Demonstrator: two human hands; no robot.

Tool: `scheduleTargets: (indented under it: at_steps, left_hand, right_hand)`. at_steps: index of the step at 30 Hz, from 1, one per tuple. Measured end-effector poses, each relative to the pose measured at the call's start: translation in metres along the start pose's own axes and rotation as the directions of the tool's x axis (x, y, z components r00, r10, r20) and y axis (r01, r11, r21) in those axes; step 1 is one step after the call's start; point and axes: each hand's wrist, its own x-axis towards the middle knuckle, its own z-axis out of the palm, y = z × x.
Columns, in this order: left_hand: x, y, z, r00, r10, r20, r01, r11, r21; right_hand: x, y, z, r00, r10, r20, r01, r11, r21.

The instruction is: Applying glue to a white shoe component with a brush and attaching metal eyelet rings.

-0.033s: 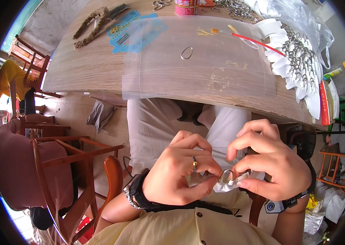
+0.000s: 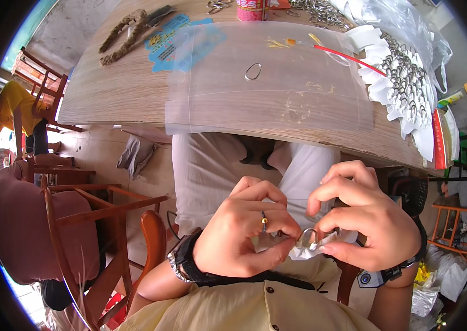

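Above my lap, my left hand (image 2: 247, 234) is closed in a pinch, thumb and forefinger together at the edge of an oval metal ring (image 2: 310, 236). The ring stands up from a crumpled white strip (image 2: 303, 254). My right hand (image 2: 367, 220) pinches the right end of that strip between thumb and forefinger, its other fingers curled loosely above. Another bit of metal shows by the right fingertips, mostly hidden. A single oval metal ring (image 2: 253, 71) lies on the clear plastic sheet (image 2: 217, 105) covering part of the wooden table (image 2: 117, 99).
White strips with many metal rings (image 2: 407, 77) lie at the table's right, beside a plastic bag (image 2: 388, 16). A red-handled thin tool (image 2: 349, 57), pink can (image 2: 252, 10), blue cards (image 2: 178, 41) and a cord-wrapped tool (image 2: 126, 41) lie further back. A wooden chair (image 2: 40, 220) stands left.
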Motion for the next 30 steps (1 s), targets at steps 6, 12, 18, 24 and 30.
scheduleTargets:
  at_steps: [6, 12, 18, 24, 30]
  left_hand:
    - [0.000, -0.001, -0.001, 0.999, -0.034, 0.005, 0.034, 0.999, -0.032]
    - [-0.001, -0.007, -0.003, 0.999, -0.050, 0.022, 0.052, 0.992, -0.112]
    - [-0.002, -0.005, 0.000, 0.989, -0.142, 0.035, 0.144, 0.987, -0.072]
    - [-0.007, -0.011, 0.003, 0.969, -0.236, -0.073, 0.217, 0.955, -0.201]
    - [-0.008, -0.023, -0.002, 0.970, -0.163, -0.179, 0.111, 0.957, -0.268]
  right_hand:
    - [0.002, 0.002, 0.004, 1.000, 0.028, 0.002, -0.029, 0.999, 0.042]
    - [0.004, 0.002, 0.006, 0.999, 0.036, 0.003, -0.036, 0.997, 0.062]
    - [0.005, 0.003, 0.008, 0.999, 0.039, 0.014, -0.039, 0.999, 0.005]
    - [0.004, 0.008, 0.006, 0.997, 0.011, -0.079, -0.013, 1.000, -0.027]
    - [-0.002, 0.006, 0.009, 0.825, 0.023, -0.565, 0.066, 0.988, 0.137]
